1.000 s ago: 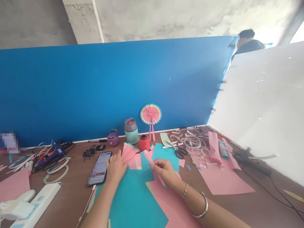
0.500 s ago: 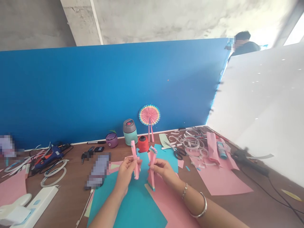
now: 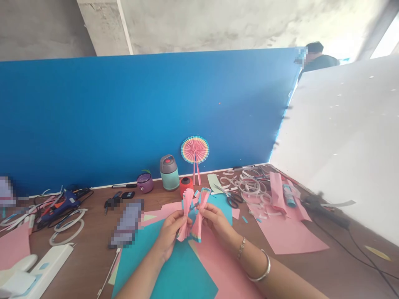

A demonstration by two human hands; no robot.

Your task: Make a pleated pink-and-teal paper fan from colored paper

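Note:
My left hand [image 3: 171, 230] pinches a pleated pink paper strip [image 3: 187, 203] at its middle, its folds fanning a little at both ends. A second pleated paper strip [image 3: 205, 198], pink with teal and cream tips, is gripped at its middle by my right hand [image 3: 213, 218]. The two strips stand upright side by side, close together at the middle. Below them lie a teal sheet [image 3: 165, 265] and a pink sheet [image 3: 224, 265]. Behind stands a finished round paper fan [image 3: 195, 149], striped pink, cream and teal, against the blue partition.
A red container [image 3: 186, 185], a mint flask [image 3: 169, 176] and a purple pot [image 3: 145, 182] stand at the back. Scissors [image 3: 233, 200] and curled white strips [image 3: 249, 187] lie right. A glue gun [image 3: 67, 201], a phone [image 3: 127, 224] and a power strip [image 3: 46, 270] are left.
Both hands have come closer together, bringing the pleated strips near each other. The strips have turned so more of their folds face me and their ends spread slightly.

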